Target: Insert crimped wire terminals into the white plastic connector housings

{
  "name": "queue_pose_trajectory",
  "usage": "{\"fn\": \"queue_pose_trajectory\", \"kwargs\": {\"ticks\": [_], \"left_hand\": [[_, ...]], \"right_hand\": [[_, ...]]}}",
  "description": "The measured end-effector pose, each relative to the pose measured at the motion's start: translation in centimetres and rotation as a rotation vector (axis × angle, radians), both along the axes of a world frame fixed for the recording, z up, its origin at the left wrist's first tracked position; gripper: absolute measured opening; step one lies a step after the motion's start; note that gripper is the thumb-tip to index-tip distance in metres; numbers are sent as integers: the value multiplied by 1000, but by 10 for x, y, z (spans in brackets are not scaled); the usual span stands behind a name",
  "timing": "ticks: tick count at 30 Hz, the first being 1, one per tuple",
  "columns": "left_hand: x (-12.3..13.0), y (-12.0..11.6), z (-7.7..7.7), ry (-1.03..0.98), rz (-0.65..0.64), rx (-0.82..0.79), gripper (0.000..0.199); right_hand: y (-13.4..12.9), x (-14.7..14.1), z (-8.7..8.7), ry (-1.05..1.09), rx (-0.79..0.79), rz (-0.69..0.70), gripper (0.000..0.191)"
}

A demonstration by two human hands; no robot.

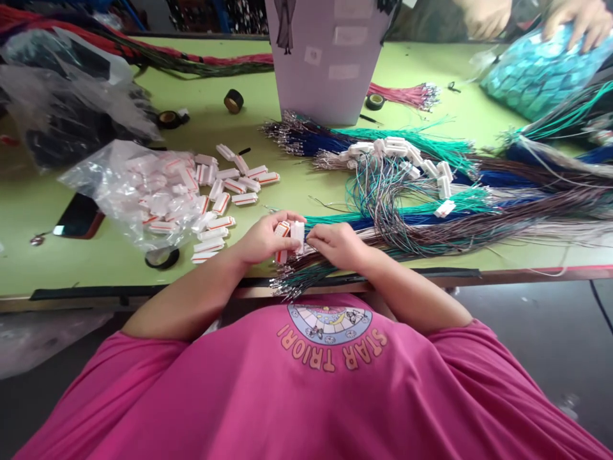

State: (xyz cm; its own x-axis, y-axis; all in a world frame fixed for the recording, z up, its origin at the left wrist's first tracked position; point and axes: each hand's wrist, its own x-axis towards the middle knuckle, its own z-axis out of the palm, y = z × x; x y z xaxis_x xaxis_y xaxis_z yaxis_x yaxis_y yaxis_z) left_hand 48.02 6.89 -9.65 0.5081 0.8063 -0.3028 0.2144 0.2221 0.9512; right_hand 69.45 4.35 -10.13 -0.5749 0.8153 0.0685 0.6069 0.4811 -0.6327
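My left hand (271,240) is closed around a few white plastic connector housings (297,234), some with an orange strip. Right beside it, my right hand (339,245) pinches at the side of the front housing; what sits between its fingertips is too small to make out, perhaps hidden by them. Under and beyond both hands run bundles of thin wires (330,220) in green, blue, brown and white, with metal terminals (286,283) at their ends. Loose housings (221,203) lie left of my left hand, spilling from a clear plastic bag (138,191).
Wired white housings (395,148) lie on the wires behind my right hand. A purple box (325,70) stands at the back. Tape rolls (234,101), a phone (79,216) and a dark-filled bag (71,108) are leftward. At upper right, another person's hands (577,22) touch a bag of turquoise parts (541,73).
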Motion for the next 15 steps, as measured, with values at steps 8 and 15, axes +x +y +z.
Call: {"fn": "queue_pose_trajectory", "kwargs": {"ticks": [8, 15], "left_hand": [[-10, 5, 3, 111, -170, 115, 49], [-6, 3, 8, 168, -209, 53, 51]], "right_hand": [[27, 43, 27, -172, -27, 67, 23], [23, 32, 15, -513, 95, 178, 22]]}}
